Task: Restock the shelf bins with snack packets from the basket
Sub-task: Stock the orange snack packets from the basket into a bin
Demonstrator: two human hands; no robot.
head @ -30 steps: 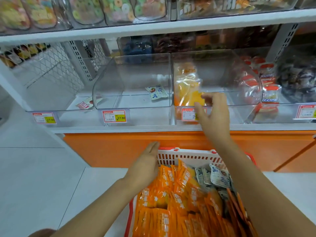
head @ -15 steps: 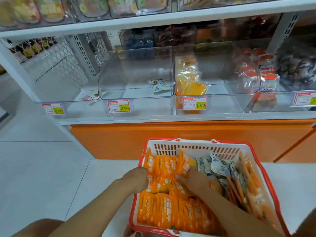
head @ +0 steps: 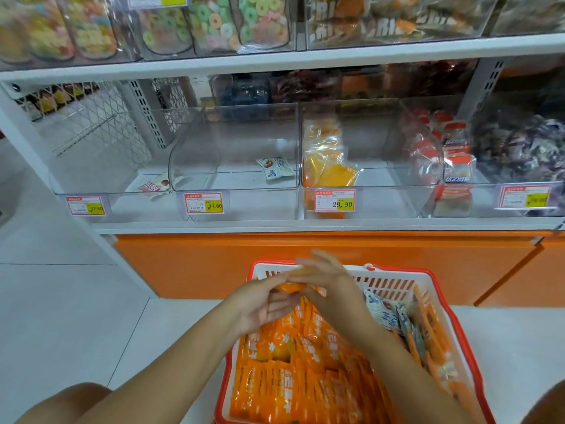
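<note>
A red and white basket (head: 397,281) on the floor holds many orange snack packets (head: 293,371) and some white-blue ones (head: 383,313). Above its far rim my left hand (head: 260,304) and my right hand (head: 330,286) meet, together holding a few orange packets (head: 292,286) lifted out of the pile. The picture is blurred there, so the exact grip is unclear. On the shelf, a clear bin (head: 367,197) priced 29.90 has a few orange packets (head: 330,169) at its left side. The clear bin (head: 241,200) to its left holds a single white-blue packet (head: 275,168).
A further clear bin (head: 91,200) at the left holds one red packet (head: 154,186). Bins to the right hold red-capped packs (head: 452,154) and dark sweets (head: 526,148). An orange cabinet front (head: 214,264) lies under the shelf. White floor tiles spread to the left.
My right hand came down from the 29.90 bin into the basket. Both hands then rose from the pile to the far rim with orange packets between them.
</note>
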